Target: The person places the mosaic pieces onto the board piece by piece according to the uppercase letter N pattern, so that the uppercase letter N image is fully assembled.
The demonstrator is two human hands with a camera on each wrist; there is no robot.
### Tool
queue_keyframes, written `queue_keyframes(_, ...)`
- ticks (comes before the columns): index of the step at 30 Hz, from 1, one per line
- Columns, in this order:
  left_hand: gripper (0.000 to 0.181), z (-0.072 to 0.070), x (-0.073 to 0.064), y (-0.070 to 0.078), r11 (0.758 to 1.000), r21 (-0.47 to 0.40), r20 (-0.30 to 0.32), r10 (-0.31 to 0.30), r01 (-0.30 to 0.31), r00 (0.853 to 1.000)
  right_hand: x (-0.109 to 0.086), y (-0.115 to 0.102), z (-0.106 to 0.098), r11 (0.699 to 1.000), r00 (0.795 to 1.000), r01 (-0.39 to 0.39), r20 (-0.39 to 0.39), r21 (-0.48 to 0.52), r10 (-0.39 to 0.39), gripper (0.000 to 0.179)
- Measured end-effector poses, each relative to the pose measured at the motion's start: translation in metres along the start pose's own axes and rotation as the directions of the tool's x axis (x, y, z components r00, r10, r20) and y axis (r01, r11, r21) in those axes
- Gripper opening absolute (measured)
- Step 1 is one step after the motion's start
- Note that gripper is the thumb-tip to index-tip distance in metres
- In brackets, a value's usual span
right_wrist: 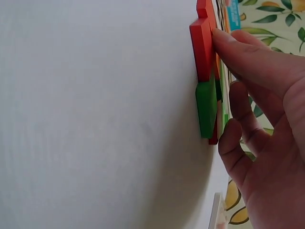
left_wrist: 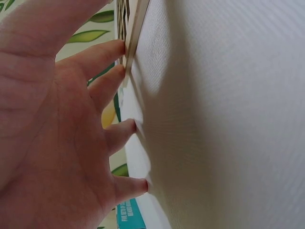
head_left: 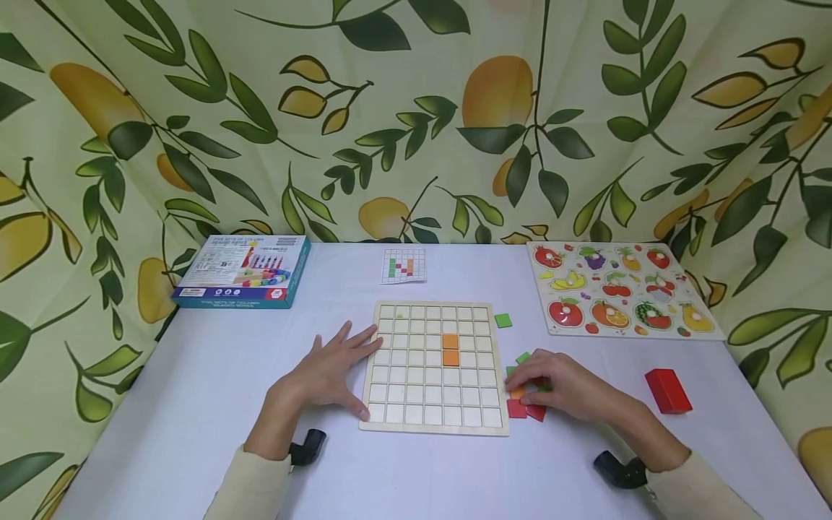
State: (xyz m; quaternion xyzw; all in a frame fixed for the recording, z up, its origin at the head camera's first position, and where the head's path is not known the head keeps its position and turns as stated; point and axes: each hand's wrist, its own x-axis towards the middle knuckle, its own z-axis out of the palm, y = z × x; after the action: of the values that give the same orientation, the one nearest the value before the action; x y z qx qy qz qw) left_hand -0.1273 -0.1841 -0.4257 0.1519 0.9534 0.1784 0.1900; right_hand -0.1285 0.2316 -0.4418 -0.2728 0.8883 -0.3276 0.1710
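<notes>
A square wooden grid board [head_left: 433, 427] lies flat, with two orange tiles [head_left: 451, 349] in neighbouring cells of one column. At its left side my left hand [head_left: 328, 372] is spread, index finger and thumb touching the edge; in the left wrist view the other fingertips come down by the cloth. Right of the board, my right hand [head_left: 568, 386] reaches over a loose group of tiles, thumb and forefinger beside an orange tile [head_left: 518, 393]. I cannot tell whether they pinch it. Red tiles [head_left: 517, 409] and a green tile [right_wrist: 206, 109] lie around the fingers, partly hidden.
A small pattern card [head_left: 404, 266] lies behind the board. One green tile [head_left: 503, 321] sits apart near the board's upper right. A boxed set [head_left: 234, 271] is at back left, a fruit puzzle [head_left: 624, 289] at back right, and a red block [head_left: 668, 391] at right.
</notes>
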Motion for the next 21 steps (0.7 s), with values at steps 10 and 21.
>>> queue_keyframes(10, 0.122, 0.001, 0.001, -0.001, 1.0, -0.007, 0.012, -0.009, 0.009, 1.0, 0.001, 0.005, -0.003, 1.0, 1.0, -0.002, -0.016, -0.03, 0.002, 0.024)
queue_keyframes(21, 0.123, 0.002, 0.003, -0.001, 1.0, -0.009, 0.004, -0.014, 0.014, 1.0, 0.004, 0.011, -0.004, 0.999, 0.999, -0.041, -0.013, -0.02, 0.041, 0.027)
